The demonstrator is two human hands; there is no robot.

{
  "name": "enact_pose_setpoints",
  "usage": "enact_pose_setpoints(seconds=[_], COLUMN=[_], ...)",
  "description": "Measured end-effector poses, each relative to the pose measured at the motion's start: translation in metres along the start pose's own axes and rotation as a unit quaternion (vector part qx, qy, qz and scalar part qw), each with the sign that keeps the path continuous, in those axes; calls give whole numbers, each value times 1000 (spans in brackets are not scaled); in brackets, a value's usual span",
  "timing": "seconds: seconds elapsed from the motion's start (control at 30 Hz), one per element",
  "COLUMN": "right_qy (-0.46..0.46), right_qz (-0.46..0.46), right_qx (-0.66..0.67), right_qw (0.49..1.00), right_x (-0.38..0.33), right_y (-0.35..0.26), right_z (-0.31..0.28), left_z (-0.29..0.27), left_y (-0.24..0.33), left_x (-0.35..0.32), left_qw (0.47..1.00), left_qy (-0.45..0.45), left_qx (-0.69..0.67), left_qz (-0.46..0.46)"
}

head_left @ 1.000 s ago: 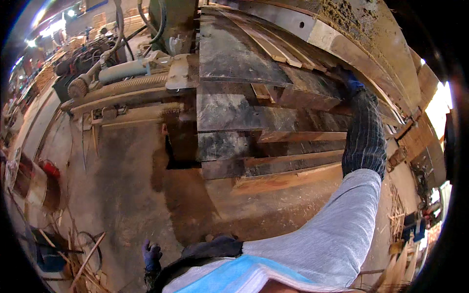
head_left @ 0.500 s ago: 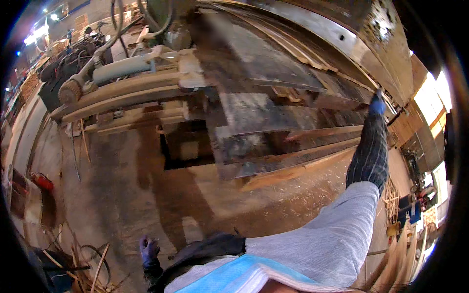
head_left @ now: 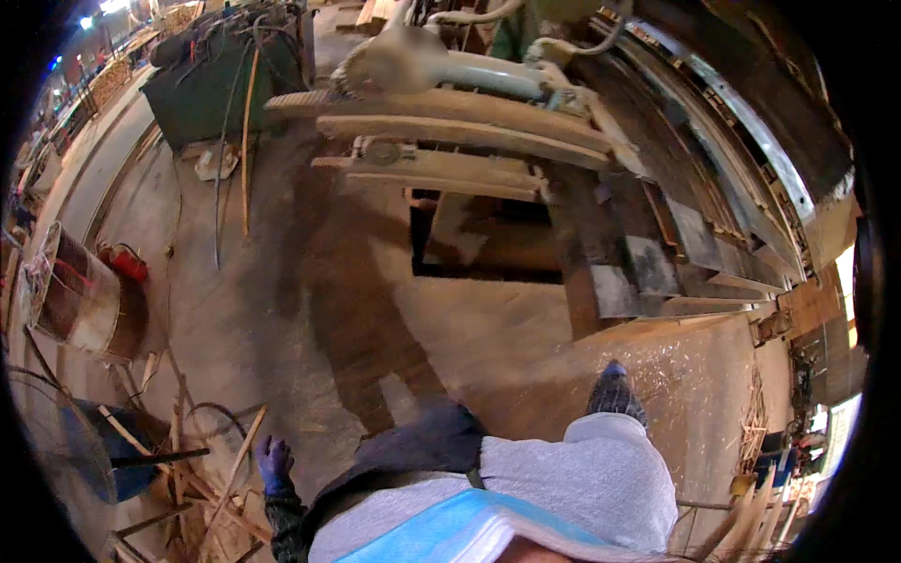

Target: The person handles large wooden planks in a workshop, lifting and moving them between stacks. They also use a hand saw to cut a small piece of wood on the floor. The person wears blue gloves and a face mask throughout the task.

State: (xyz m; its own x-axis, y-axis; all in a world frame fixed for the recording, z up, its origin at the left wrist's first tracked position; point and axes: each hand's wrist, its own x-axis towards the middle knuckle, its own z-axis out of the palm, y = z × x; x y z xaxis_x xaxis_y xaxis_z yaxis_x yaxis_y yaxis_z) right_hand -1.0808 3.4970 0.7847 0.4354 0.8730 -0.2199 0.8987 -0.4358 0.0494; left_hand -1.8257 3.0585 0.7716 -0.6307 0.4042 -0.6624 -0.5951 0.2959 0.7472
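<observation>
My left hand, in a purple-blue glove, hangs low at my left side. Its fingers are loosely apart and nothing shows in them; loose wooden sticks lie nearest to it. My right hand, gloved in blue, is in front of me at the end of a dark striped sleeve. Its fingers are too small and foreshortened to make out. Beyond it stands a dark bench with metal plates, apart from the hand.
A dusty machine with long beams stands ahead, a dark rectangular floor opening before it. A green cabinet stands far left. Nearer left are a rusty drum and a blue bin. Wood shavings litter the right floor.
My right hand has come off the far right end of the bench and dropped back toward my body. My view has turned right to left, so the machine and bench sit farther right.
</observation>
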Motion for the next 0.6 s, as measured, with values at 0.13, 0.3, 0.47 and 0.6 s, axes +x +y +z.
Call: enact_pose_setpoints(seconds=[0.13,0.3,0.47,0.6], right_qy=[-128,-15,7,-48], right_qz=[-120,-46,-75,-147], right_qx=[-183,-23,88,129], right_qw=[967,999,993,980], right_x=[-46,-75,-103,-120], right_y=[-115,-170,-280,-413], right_z=[2,6,60,81], left_z=[1,93,143,124], left_y=[69,198,307,354], left_x=[73,171,231,326], left_qw=[993,986,978,984], left_qy=[-55,-129,-179,-161], left_qx=[17,-5,0,-5], left_qz=[104,105,106,74])
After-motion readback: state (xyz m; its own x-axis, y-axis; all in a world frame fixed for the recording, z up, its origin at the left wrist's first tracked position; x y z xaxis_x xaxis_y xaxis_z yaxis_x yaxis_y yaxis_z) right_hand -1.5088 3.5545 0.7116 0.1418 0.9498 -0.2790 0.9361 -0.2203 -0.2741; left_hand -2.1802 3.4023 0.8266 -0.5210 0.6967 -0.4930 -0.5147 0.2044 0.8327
